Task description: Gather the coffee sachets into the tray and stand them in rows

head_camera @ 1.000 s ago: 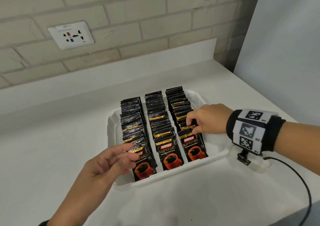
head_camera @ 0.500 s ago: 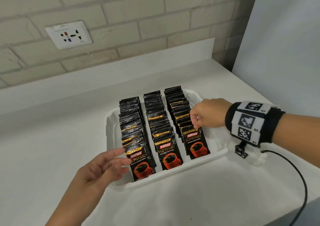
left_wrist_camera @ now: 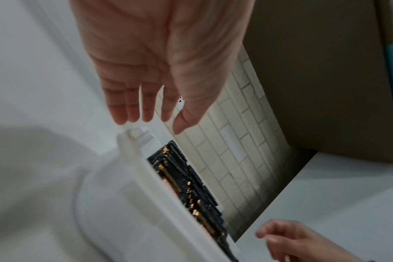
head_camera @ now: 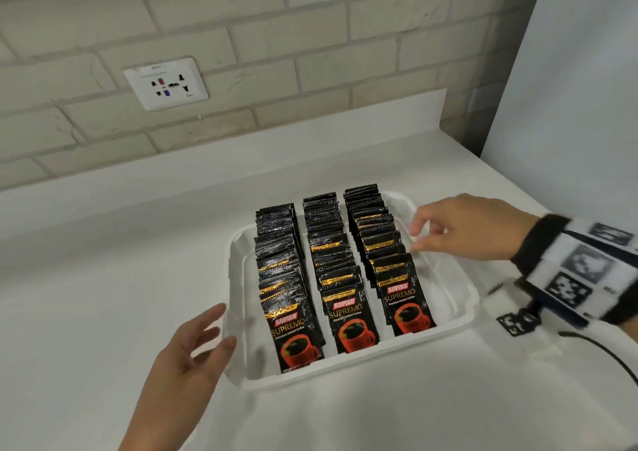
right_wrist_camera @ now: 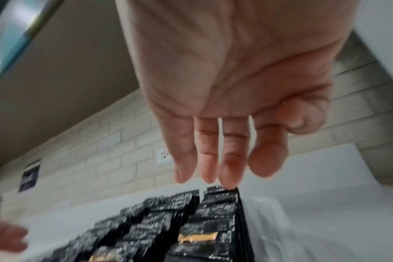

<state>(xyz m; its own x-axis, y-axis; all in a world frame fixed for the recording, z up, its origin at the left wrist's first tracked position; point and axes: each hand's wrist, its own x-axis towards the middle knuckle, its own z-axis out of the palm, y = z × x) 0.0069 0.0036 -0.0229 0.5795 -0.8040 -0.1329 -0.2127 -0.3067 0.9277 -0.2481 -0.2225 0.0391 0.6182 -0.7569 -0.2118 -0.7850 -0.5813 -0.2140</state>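
A white tray [head_camera: 459, 316] on the counter holds black Kopiko coffee sachets [head_camera: 341, 278] standing in three rows, each row leaning back. My left hand [head_camera: 203, 340] hovers by the tray's left front corner, fingers straight and empty; in the left wrist view the left hand [left_wrist_camera: 146, 106] hangs over the tray's rim [left_wrist_camera: 146, 186]. My right hand [head_camera: 445, 229] is above the tray's right side, just right of the right row, fingers loosely bent and holding nothing. From the right wrist, the right hand's fingertips [right_wrist_camera: 213, 168] hang just over the sachets [right_wrist_camera: 202, 221].
The tray sits on a white counter [head_camera: 103, 295] against a brick wall with a socket plate [head_camera: 166, 84]. A white panel [head_camera: 569, 88] stands at the right. A black cable [head_camera: 607, 357] runs from my right wrist band across the counter.
My right hand let go of the right row's sachets and drew back to the right and up. My left hand pulled away from the left row to the tray's outer corner.
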